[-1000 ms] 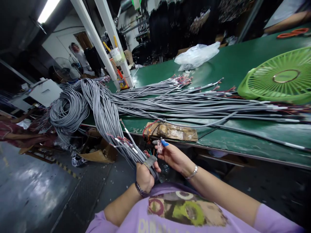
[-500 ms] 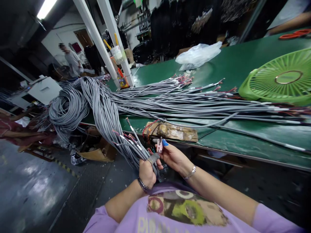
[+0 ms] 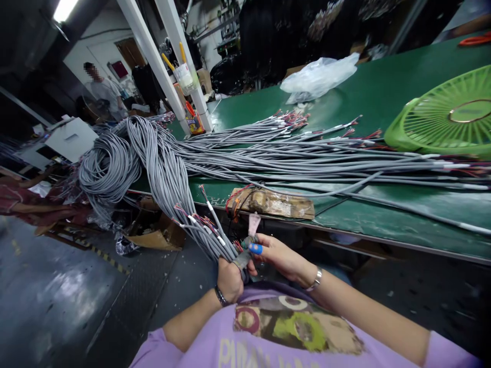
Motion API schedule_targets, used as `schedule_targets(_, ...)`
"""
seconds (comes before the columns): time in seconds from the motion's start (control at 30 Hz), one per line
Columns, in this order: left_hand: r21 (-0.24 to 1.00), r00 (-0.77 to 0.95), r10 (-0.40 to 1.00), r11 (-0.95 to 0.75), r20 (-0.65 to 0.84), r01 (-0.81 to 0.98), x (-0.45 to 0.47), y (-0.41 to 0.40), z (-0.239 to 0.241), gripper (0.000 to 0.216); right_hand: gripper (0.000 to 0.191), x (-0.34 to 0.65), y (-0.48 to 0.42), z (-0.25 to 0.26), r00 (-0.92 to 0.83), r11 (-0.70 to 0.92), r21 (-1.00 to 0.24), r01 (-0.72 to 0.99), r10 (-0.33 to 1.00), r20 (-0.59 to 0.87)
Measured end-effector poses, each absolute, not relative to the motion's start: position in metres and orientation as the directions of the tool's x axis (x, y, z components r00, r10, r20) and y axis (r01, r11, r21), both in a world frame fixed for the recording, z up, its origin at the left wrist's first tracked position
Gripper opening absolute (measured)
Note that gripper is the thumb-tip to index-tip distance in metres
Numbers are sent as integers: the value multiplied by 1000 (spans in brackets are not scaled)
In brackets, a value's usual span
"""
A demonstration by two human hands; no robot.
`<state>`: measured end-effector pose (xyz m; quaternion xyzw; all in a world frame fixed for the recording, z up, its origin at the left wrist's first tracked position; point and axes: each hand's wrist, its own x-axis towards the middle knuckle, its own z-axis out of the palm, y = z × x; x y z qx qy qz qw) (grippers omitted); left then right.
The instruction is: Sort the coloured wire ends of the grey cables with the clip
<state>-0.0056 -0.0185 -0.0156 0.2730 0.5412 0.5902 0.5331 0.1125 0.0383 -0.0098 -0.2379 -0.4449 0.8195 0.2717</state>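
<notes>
Inside left hand, grey cable bundle, long axis down-rightward.

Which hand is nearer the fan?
Right. In view, the right hand is below and left of the fan; the left hand is farther left, gripping the cables.

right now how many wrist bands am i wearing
2: a dark band on the wrist of the left hand, which grips the grey cables, and a silver band on that of the right hand. Any under the sleeves would be hidden.
</notes>
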Motion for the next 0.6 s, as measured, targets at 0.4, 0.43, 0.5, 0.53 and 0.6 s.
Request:
schedule_targets(0.4,965,-193,962,152,-194,-214,-13,-24,-29,25,26,116,30,-10,-716,-386,-899,-208,687,-129)
schedule_targets(0.43,964,-197,960,158,-201,-216,-13,-25,-29,25,25,116,29,-10,-710,-387,-897,-213,692,-130)
schedule_targets(0.5,960,-206,955,168,-215,-226,-13,-25,-28,26,24,116,28,-10,-700,-401,-888,-225,701,-139)
schedule_targets(0.53,957,-214,951,172,-224,-235,-13,-25,-28,26,23,116,28,-9,-693,-405,-885,-228,706,-145)
schedule_targets(0.6,949,-237,940,181,-244,-257,-13,-25,-27,27,22,115,27,-9,-679,-410,-884,-226,717,-159)
